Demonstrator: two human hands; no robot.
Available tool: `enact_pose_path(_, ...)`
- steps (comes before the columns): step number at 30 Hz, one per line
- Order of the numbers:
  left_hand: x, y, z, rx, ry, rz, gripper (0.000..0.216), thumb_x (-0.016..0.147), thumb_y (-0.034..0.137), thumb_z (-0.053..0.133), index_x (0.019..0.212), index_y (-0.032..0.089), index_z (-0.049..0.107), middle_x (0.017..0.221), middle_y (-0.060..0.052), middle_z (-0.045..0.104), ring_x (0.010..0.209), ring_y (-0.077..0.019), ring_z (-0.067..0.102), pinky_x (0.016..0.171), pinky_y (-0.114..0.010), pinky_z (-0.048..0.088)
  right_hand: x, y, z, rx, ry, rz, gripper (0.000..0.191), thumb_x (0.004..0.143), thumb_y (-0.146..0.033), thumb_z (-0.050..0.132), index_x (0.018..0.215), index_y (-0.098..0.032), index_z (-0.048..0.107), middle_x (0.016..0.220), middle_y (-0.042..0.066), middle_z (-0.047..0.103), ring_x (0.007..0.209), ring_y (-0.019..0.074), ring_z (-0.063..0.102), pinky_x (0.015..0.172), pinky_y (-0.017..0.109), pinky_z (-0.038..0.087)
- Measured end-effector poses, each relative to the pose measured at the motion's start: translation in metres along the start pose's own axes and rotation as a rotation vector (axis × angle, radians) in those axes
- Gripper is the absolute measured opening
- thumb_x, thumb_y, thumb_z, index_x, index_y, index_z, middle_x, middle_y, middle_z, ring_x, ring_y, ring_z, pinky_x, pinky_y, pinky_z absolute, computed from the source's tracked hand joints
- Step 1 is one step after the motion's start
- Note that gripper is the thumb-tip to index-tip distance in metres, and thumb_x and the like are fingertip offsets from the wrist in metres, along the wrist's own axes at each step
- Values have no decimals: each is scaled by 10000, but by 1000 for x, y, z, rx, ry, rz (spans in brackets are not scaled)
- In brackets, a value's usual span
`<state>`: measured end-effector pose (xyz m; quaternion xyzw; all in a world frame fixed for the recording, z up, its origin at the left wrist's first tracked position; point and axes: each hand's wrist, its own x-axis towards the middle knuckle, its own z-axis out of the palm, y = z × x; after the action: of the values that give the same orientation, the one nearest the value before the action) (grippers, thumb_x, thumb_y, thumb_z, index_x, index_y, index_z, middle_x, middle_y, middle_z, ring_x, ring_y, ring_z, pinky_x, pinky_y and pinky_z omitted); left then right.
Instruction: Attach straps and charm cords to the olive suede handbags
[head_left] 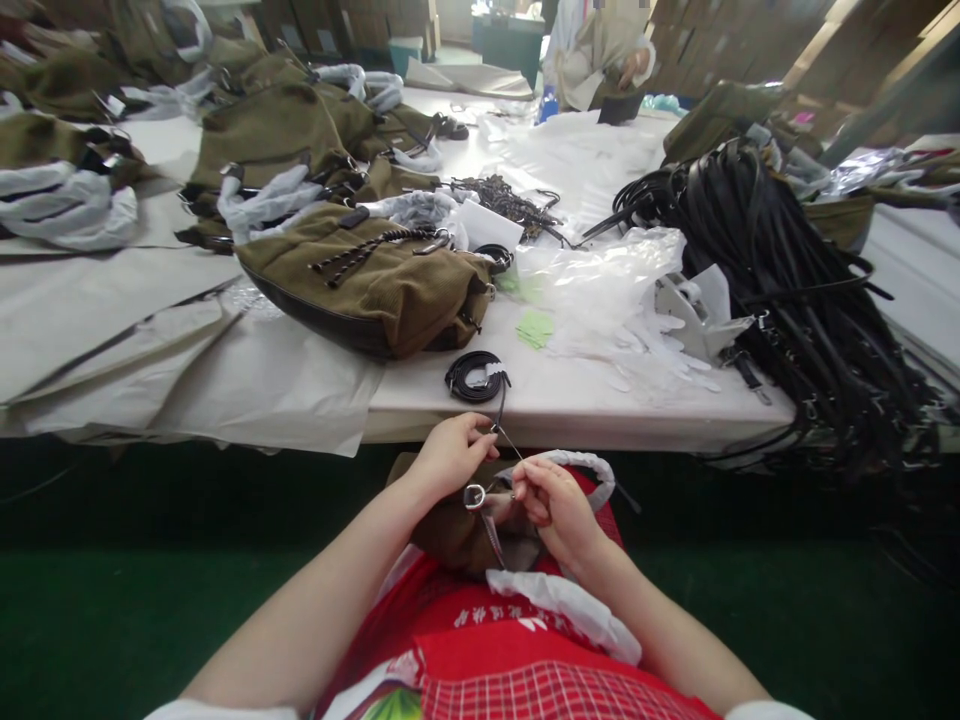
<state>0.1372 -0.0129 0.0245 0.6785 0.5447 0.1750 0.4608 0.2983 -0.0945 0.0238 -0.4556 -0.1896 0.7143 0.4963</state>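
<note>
An olive-brown bag (457, 535) lies in my lap on a red apron, its handles wrapped in white foam. My left hand (450, 455) is closed, pinching a thin black strap that runs up to a coiled black strap (475, 377) at the table's front edge. My right hand (555, 505) is closed too, pinching the strap's end next to a silver metal ring (474, 496) on the bag. The two hands are close together, just below the table edge.
A white table (570, 400) holds several olive bags (375, 285), paper sheets (112, 330) at left, clear plastic bags (600, 275), a tape dispenser (697, 315) and a big heap of black straps (795, 290) at right. Another person (600, 50) works at the far end.
</note>
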Motion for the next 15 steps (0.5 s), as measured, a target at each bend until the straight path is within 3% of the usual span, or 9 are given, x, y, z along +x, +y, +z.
enact_pose_path(15, -1, -5, -6, -85, -20, -25, 343, 829, 257, 553, 1142, 128, 605, 756, -45, 775, 752, -206, 728, 700, -289, 523, 11, 1, 3, -38, -36, 80, 234, 703, -359, 730, 712, -131, 674, 550, -7, 614, 343, 8, 260, 353, 171, 86)
